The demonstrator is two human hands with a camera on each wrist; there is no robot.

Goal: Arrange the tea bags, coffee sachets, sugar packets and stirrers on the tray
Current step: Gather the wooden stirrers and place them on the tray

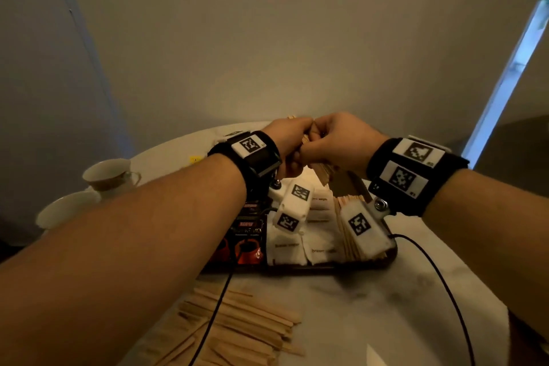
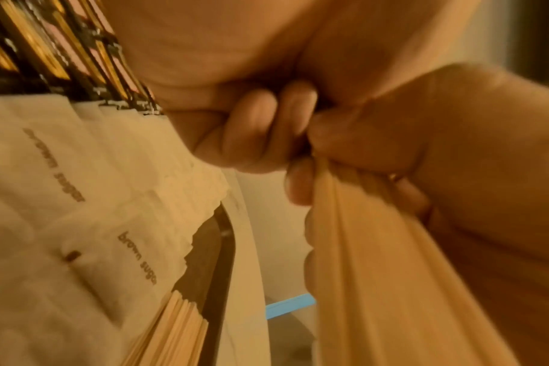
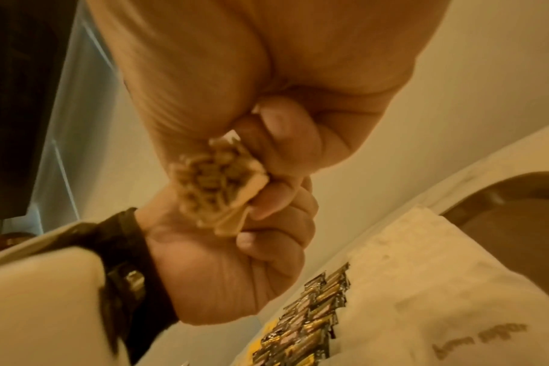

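Both hands raised above tray (image 1: pixel 300 267), left hand (image 1: pixel 286 140) and right hand (image 1: pixel 338 140) touching, fingers curled round stirrer bundle (image 1: pixel 325 171).

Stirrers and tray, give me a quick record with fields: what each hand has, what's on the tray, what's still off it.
left hand: grips stirrer bundle
right hand: grips the same bundle
tray: coffee sachets, sugar packets, a row of stirrers
off tray: loose stirrers on the table
cups: left of tray
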